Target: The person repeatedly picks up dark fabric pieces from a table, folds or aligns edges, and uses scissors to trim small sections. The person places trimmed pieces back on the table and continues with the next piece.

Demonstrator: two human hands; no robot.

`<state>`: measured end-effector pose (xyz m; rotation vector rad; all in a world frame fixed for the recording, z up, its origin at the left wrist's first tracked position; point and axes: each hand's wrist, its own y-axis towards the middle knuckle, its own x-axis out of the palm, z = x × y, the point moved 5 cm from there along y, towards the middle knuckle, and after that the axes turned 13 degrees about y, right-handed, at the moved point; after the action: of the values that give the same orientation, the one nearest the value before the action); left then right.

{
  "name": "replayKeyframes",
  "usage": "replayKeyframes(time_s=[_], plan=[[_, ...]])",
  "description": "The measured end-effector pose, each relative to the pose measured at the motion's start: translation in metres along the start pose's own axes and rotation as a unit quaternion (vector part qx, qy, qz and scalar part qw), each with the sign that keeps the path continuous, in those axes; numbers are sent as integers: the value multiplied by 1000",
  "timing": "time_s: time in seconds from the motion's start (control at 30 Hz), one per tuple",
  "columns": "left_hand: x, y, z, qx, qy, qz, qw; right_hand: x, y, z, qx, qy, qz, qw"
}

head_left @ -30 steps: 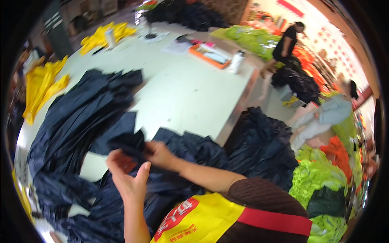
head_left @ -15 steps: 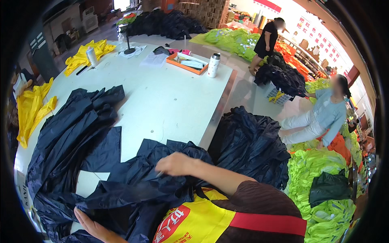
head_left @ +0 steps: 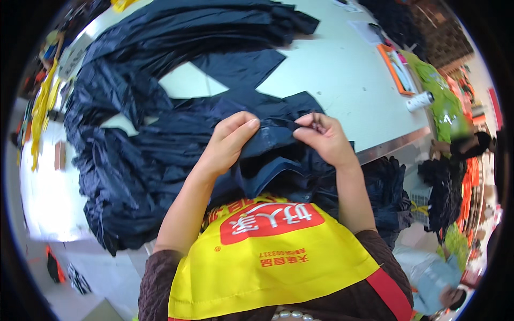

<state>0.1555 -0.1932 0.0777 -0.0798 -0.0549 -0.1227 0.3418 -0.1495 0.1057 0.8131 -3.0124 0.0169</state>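
My left hand [head_left: 233, 140] pinches the edge of a dark navy garment [head_left: 267, 143] between thumb and fingers. Just to its right, my right hand [head_left: 327, 140] grips the same edge, its fingers curled in, with something small and dark against them that I cannot make out. Between the two hands the edge is stretched in a short band. Below it the fabric gapes in loose folds in front of my yellow apron [head_left: 273, 251]. More navy garments [head_left: 134, 69] are heaped to the left and far side, merging with the one I hold.
The pale table [head_left: 342, 69] reaches away to the right, bearing an orange-rimmed tray [head_left: 397, 69] and a white bottle [head_left: 420, 101]. Yellow cloth [head_left: 43, 115] hangs at the left. Another dark pile [head_left: 383, 187] lies beyond the right edge, where a co-worker [head_left: 431, 275] is nearby.
My view has swung round and down. Both hands have come together in front of me on the garment's edge; before, the left lay flat near the cloth, low at left, and the right was over it.
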Motion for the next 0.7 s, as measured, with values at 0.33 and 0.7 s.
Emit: replayKeyframes(time_s=[0.33, 0.7], plan=[[10, -16, -31, -70, -68, -14, 995, -5, 6, 6, -88, -187, -33, 978], [16, -13, -29, -33, -48, -40, 997, 34, -2, -27, -296, -302, -94, 901]])
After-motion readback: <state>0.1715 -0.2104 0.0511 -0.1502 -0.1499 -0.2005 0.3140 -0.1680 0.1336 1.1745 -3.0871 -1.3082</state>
